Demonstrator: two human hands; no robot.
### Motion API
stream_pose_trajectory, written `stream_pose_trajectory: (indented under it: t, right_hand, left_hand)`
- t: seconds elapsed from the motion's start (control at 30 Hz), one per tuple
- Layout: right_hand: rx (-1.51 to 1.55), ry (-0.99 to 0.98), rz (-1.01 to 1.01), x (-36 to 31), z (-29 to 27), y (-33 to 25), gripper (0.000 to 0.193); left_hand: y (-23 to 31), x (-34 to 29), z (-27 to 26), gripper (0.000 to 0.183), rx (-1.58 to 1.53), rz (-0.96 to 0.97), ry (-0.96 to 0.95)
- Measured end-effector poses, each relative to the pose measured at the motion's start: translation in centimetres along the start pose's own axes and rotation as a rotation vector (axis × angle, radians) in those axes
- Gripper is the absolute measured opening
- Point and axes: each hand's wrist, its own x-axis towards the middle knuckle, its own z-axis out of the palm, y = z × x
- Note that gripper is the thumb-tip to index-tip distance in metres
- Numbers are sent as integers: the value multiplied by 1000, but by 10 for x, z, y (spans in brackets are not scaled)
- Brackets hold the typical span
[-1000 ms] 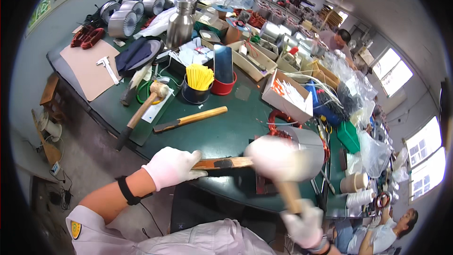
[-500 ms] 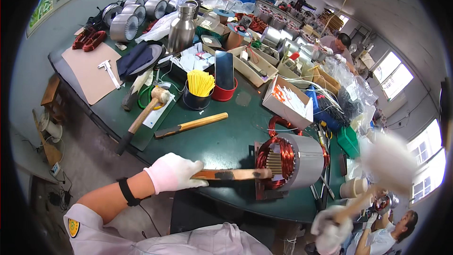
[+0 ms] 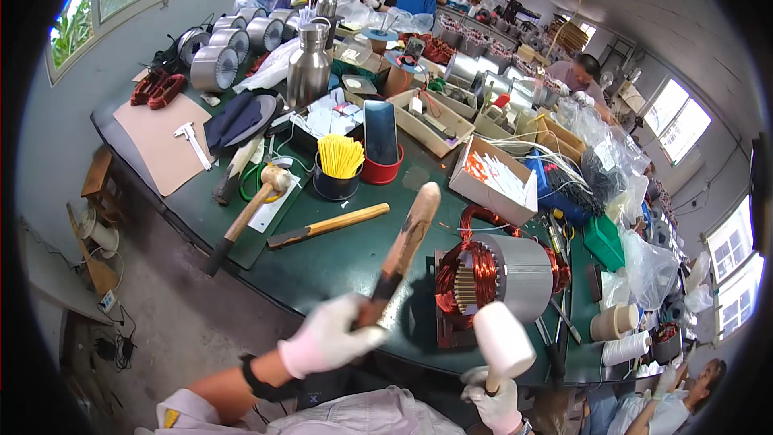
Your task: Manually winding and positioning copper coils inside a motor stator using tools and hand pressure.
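Observation:
My left hand (image 3: 334, 334), in a white glove, is closed round the dark lower end of a flat wooden stick (image 3: 411, 229). The stick tilts up and to the right, its rounded tip apart from the stator. In my gloved right hand (image 3: 493, 404) is the handle of a mallet with a white head (image 3: 503, 341), held upright near the table's front edge. Just beyond the mallet head, a motor stator (image 3: 525, 274) lies on its side, a grey ribbed cylinder. Red copper windings (image 3: 481, 270) bulge from its left end, with tan strips showing inside the bore.
On the green table (image 3: 354, 254) lie a wooden stick with a dark end (image 3: 330, 224) and another mallet (image 3: 256, 208). Behind stand a pot of yellow sticks (image 3: 339, 163), a steel bottle (image 3: 309, 66) and a box of white strips (image 3: 494, 181). A co-worker (image 3: 680, 395) sits at the right.
My left hand has drawn the wooden stick out of the stator's left end and swung its tip upward. The mallet in my right hand has come down and left, nearer the stator.

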Motion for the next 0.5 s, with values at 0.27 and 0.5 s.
stream_pose_trajectory:
  t: [0.27, 0.5]
  right_hand:
    - [190, 139, 163, -27, -12, -27, 51]
    - [375, 384, 87, -45, -59, -18, 41]
  left_hand:
    - [16, 35, 122, 67, 559, 672, -633]
    - [-33, 89, 171, 54, 1024, 898, -204]
